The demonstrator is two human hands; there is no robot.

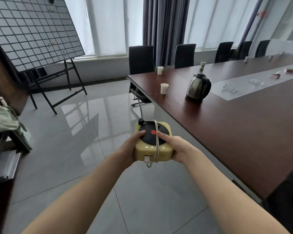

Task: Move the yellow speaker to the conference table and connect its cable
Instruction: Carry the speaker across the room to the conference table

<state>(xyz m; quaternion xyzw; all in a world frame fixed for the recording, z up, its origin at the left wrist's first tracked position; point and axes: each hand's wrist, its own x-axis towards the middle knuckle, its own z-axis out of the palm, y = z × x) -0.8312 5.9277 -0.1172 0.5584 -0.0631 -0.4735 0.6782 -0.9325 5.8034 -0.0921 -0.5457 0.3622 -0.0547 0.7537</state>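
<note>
The yellow speaker (153,152) looks like a small record player, with a black disc and a red dot on top. I hold it in the air over the floor, just left of the conference table (235,125). My left hand (132,146) grips its left side, thumb on the disc. My right hand (175,146) grips its right side, thumb on the disc. A white cable (157,142) is wrapped around the speaker's body, and its plug end hangs at the near face.
On the dark wooden table stand a steel kettle (198,88) and two paper cups (164,88), with more items further along. Black chairs (140,59) line its far side. A gridded board on an easel (32,31) stands at the left, over a glossy tiled floor.
</note>
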